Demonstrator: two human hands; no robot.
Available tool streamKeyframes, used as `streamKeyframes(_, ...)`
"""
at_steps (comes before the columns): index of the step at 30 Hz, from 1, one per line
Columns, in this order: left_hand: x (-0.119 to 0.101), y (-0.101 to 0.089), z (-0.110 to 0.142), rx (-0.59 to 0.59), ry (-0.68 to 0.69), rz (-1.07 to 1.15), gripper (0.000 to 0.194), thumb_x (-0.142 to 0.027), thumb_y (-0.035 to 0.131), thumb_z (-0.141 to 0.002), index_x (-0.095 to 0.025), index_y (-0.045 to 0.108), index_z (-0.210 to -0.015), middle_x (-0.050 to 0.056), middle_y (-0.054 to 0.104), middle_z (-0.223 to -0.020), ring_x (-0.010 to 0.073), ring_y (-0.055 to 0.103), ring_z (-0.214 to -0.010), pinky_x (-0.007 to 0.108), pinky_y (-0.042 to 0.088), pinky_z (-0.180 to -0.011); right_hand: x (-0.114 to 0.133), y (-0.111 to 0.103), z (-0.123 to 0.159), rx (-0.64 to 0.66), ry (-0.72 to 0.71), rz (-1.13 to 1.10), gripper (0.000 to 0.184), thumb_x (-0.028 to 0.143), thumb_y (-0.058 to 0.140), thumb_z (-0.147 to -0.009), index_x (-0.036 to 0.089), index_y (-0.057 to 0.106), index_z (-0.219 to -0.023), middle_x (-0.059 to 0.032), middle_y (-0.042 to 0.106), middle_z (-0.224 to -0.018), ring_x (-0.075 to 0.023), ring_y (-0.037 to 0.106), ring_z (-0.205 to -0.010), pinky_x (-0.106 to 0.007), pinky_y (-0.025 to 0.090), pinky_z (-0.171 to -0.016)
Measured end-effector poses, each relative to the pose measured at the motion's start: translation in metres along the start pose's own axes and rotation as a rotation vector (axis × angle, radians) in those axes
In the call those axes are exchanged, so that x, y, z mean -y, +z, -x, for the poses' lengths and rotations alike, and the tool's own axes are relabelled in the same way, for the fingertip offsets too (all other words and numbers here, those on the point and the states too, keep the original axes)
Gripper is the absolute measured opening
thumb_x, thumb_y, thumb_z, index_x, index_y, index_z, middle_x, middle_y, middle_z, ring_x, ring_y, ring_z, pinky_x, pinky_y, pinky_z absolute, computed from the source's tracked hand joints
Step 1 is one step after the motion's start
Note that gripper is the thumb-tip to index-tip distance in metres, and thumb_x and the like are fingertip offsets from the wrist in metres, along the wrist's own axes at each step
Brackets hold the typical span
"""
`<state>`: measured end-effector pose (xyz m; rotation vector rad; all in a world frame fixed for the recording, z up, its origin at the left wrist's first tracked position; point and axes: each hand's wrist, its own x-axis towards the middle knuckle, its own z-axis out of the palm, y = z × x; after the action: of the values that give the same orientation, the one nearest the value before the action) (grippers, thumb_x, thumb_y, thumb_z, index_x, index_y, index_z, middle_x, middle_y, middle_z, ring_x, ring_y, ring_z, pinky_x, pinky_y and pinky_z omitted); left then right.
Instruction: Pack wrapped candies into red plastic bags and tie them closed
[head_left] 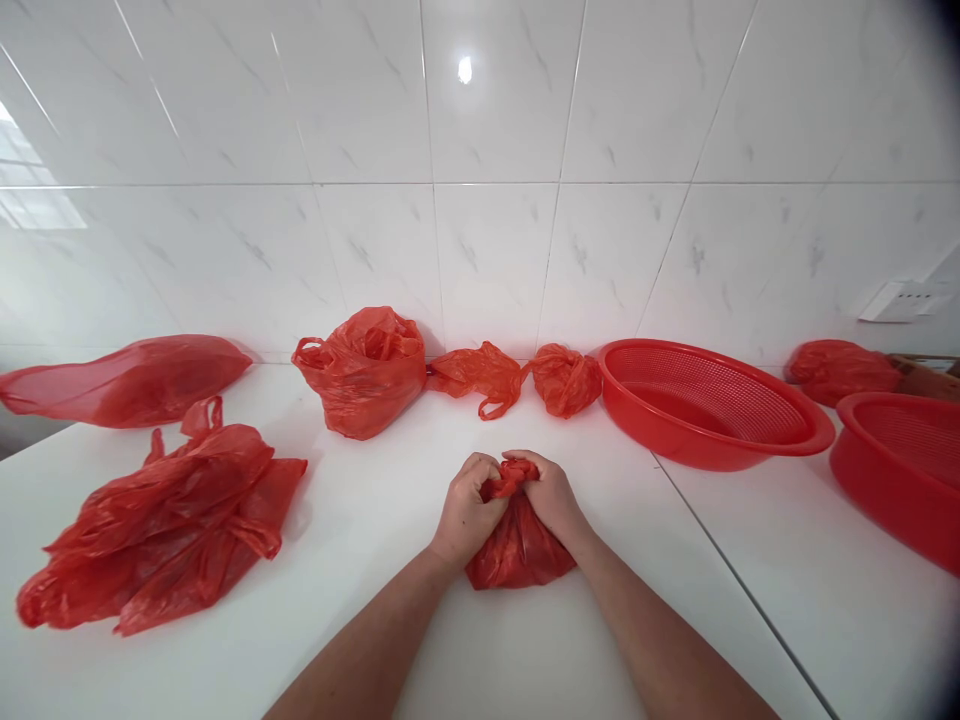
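A filled red plastic bag rests on the white table in front of me, its top gathered and twisted into a knot-like bunch. My left hand is closed on the left side of that bunch, fingers curled in. On the other side, my right hand grips the twisted plastic too, with its fingertips partly hidden behind the bag's top. What lies inside the bag cannot be made out.
Along the tiled wall stand a bulky red bag, a small flat bag and a small round bag. Crumpled bags and a long bag lie left. Red plastic baskets stand right, near another bag.
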<state>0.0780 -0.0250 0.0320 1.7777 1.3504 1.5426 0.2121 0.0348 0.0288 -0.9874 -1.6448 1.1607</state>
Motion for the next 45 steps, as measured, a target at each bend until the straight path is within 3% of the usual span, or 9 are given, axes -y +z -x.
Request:
streamKeyframes(5,0.002,-0.004,-0.001,-0.054,0.074,-0.074,0.016,-0.008,0.055,-0.076,-0.021,0.046,-0.071,0.003,0.053,-0.096,0.0161,0.054,-0.088,0.03,0.046,-0.078,0.004,-0.007,0.001,0.155,0.136,-0.411,0.031,0.021,0.056,-0.07,0.023,0.069,-0.098,-0.0025,0.068,-0.104,-0.0209,0.06,-0.097,-0.035,0.044,-0.09)
streamKeyframes(9,0.001,-0.009,0.0,-0.119,0.198,-0.228,0.016,-0.006,0.054,-0.076,-0.021,0.048,-0.075,0.006,0.053,-0.106,0.0199,0.052,-0.1,0.037,0.046,-0.084,0.002,-0.017,-0.004,0.073,0.203,-0.725,0.03,0.036,0.063,-0.073,0.019,0.068,-0.098,-0.0051,0.069,-0.097,-0.019,0.062,-0.087,-0.033,0.047,-0.082)
streamKeyframes(19,-0.031,0.008,0.018,0.075,0.681,-0.285,0.022,0.0,0.045,-0.078,-0.022,0.049,-0.079,0.006,0.061,-0.091,0.0183,0.056,-0.084,0.034,0.049,-0.073,-0.028,-0.052,-0.024,-0.308,0.121,-0.096,0.022,0.024,0.06,-0.063,0.019,0.071,-0.082,-0.0033,0.071,-0.086,-0.0198,0.062,-0.08,-0.033,0.047,-0.074)
streamKeyframes(24,-0.044,0.016,0.031,0.246,0.774,-0.32,0.02,-0.002,0.045,-0.081,-0.02,0.054,-0.082,0.008,0.064,-0.094,0.0196,0.06,-0.089,0.033,0.05,-0.079,-0.031,-0.062,-0.023,-0.319,0.12,0.002,0.026,0.026,0.058,-0.064,0.019,0.07,-0.086,-0.0038,0.071,-0.084,-0.0206,0.062,-0.075,-0.033,0.048,-0.07)
streamKeyframes(27,-0.048,0.018,0.033,0.188,0.801,-0.291,0.005,-0.022,0.056,-0.083,-0.02,0.057,-0.079,0.009,0.066,-0.095,0.0219,0.061,-0.09,0.035,0.049,-0.082,-0.032,-0.064,-0.02,-0.272,0.07,0.113,0.027,0.031,0.061,-0.064,0.018,0.069,-0.085,-0.0062,0.071,-0.09,-0.0226,0.063,-0.086,-0.034,0.048,-0.076)
streamKeyframes(34,-0.028,0.013,0.021,0.008,0.443,-0.301,0.068,-0.066,0.041,-0.083,-0.019,0.044,-0.132,0.019,0.042,-0.14,0.0314,0.04,-0.129,0.05,0.035,-0.103,-0.022,-0.066,-0.014,-0.091,0.153,0.063,0.047,0.05,0.055,-0.077,0.024,0.06,-0.116,-0.007,0.067,-0.111,-0.0236,0.064,-0.096,-0.032,0.051,-0.077)
streamKeyframes(38,-0.007,0.013,0.016,0.19,0.266,-0.431,0.099,-0.065,0.068,-0.063,-0.023,0.028,-0.143,0.021,0.031,-0.147,0.0391,0.033,-0.132,0.057,0.035,-0.101,-0.017,-0.069,-0.014,-0.078,0.183,0.087,0.043,0.054,0.055,-0.074,0.024,0.066,-0.104,-0.0063,0.066,-0.114,-0.0263,0.06,-0.106,-0.035,0.048,-0.088)
streamKeyframes(41,-0.004,0.013,0.016,0.344,0.199,-0.488,0.08,-0.047,0.073,-0.067,-0.023,0.04,-0.136,0.015,0.057,-0.125,0.0332,0.056,-0.108,0.048,0.046,-0.089,-0.019,-0.073,-0.017,-0.13,0.234,0.143,0.046,0.055,0.056,-0.072,0.024,0.065,-0.104,-0.0072,0.07,-0.102,-0.0277,0.062,-0.1,-0.038,0.047,-0.087)
streamKeyframes(45,-0.016,-0.008,0.02,0.279,0.114,-0.61,0.026,-0.013,0.055,-0.074,-0.022,0.063,-0.097,0.003,0.068,-0.085,0.0195,0.062,-0.078,0.033,0.048,-0.078,-0.025,-0.075,-0.02,-0.082,0.221,0.24,0.049,0.055,0.054,-0.071,0.023,0.063,-0.106,-0.005,0.072,-0.087,-0.0269,0.062,-0.098,-0.039,0.043,-0.091)
